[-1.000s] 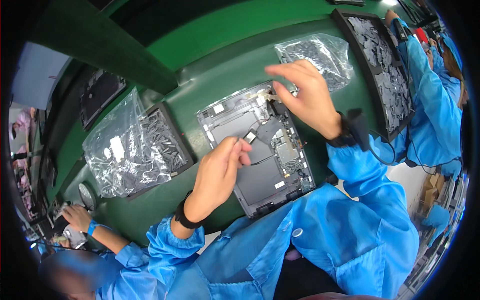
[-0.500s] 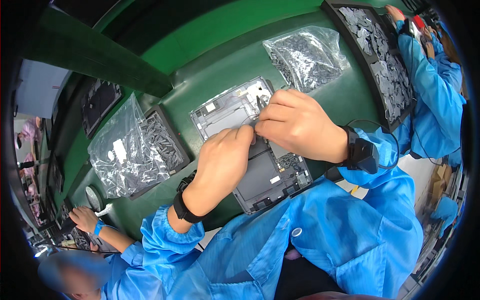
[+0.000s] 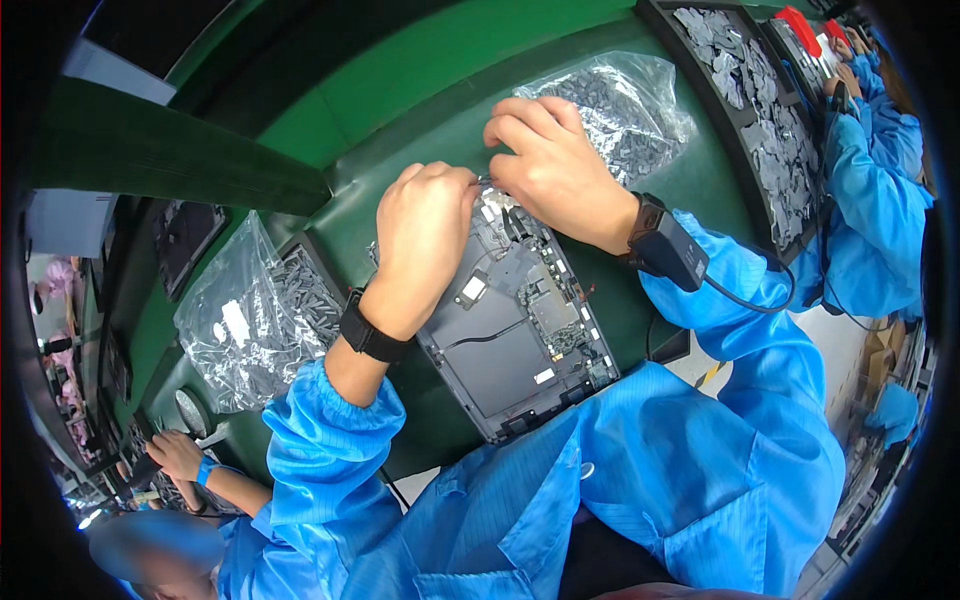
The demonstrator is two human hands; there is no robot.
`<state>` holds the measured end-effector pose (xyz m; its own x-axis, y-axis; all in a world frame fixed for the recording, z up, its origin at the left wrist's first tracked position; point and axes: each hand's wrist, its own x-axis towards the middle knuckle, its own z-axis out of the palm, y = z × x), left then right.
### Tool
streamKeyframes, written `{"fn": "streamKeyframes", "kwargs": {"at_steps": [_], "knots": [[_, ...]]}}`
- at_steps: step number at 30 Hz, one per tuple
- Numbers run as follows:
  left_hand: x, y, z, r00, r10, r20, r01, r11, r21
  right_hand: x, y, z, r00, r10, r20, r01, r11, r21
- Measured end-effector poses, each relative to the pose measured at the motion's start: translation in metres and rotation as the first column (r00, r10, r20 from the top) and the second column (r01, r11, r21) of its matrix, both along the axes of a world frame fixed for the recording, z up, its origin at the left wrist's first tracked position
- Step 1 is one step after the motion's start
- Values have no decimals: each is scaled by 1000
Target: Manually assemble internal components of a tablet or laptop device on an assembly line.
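On the green bench in front of me lies an open flat device housing (image 3: 480, 370), dark grey inside, with a circuit board (image 3: 550, 310) along its right side and a black cable across it. At its far end, my left hand (image 3: 425, 220) is closed in a pinch, fingertips almost meeting those of my right hand. My right hand (image 3: 560, 170) is also closed, just right of the left one. What either pinch holds is too small or hidden. A dark, narrow two-pronged piece (image 3: 514, 224) shows below my right hand; I cannot tell whether the hand holds it.
A clear bag of small dark parts (image 3: 635, 110) lies beyond my right hand. To the left are another bag (image 3: 225, 340) and a tray of dark strips (image 3: 305, 290). A black tray (image 3: 755, 200) of grey pieces stands at right. Co-workers in blue sit on both sides.
Both hands have moved away from me, from the middle of the housing to its far end, staying close together. More of the housing's inside and its board now shows.
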<state>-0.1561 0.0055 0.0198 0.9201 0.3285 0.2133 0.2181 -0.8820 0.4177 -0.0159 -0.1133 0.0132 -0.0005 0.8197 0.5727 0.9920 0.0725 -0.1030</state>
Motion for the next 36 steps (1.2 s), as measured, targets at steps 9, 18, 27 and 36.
{"fn": "streamKeyframes", "kwargs": {"at_steps": [9, 18, 27, 36], "knots": [[5, 3, -7, 998, -63, 18, 59, 981, 185, 25, 9, -10, 980, 145, -139, -176, 955, -241], [3, 2, -13, 983, -125, 135, 93, 970, 225, 27, 12, -8, 968, 249, 35, -238, 952, -193], [-7, 0, -7, 994, -83, 65, 68, 978, 199, 28, 11, -12, 975, 219, 29, -210, 960, -185], [-62, -55, 14, 994, 98, 44, -96, 994, -54, -15, -53, 0, 923, 151, -353, -236, 948, -212]]}}
